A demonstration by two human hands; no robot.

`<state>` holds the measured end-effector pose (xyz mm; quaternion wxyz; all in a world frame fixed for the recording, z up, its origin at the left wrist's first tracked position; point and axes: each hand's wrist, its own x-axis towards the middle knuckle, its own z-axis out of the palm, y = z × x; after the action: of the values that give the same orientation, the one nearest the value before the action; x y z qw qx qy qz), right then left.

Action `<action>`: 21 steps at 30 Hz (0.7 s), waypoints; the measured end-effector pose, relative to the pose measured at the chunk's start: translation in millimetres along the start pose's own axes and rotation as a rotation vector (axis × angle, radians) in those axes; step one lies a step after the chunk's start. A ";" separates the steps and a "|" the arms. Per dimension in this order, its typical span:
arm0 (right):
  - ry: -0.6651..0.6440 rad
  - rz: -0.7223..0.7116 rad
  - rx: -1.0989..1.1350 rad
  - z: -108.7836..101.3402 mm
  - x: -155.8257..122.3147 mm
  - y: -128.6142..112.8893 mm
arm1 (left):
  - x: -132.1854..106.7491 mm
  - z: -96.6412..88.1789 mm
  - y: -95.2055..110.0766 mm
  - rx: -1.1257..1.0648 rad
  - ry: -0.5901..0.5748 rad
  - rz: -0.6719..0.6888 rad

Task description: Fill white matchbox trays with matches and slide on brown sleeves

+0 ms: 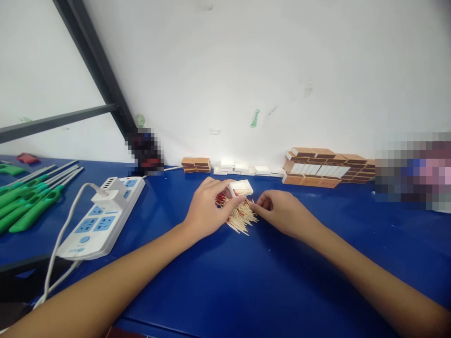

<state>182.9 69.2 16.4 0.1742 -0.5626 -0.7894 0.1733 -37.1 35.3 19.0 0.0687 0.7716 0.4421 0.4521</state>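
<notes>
My left hand grips a small white matchbox tray, tilted, with some matches inside it. Beneath and in front of the tray lies a loose heap of red-tipped matches on the blue table. On the heap's right side is my right hand, thumb and fingertips brought together at the edge of the matches. Whether a match sits between those fingertips is too small to tell.
Along the wall stand a small stack of matchboxes, several white trays and a larger matchbox stack. A power strip with a white cable and several green-handled tools lie left. A dark metal frame rises there.
</notes>
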 end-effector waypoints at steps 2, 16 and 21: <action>0.003 -0.003 -0.030 0.2 -2.1 -0.5 | -0.6 0.6 -0.9 -0.024 -0.003 0.015; -0.008 0.012 0.060 -1.1 -8.0 17.3 | -3.1 3.5 -5.9 -0.035 -0.048 0.085; -0.027 0.001 0.017 -4.4 -10.2 17.1 | -3.6 3.6 -6.0 -0.017 -0.070 0.101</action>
<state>202.3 65.2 11.4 0.1683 -0.5589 -0.7900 0.1878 -38.9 37.3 11.6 0.0679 0.8076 0.3961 0.4316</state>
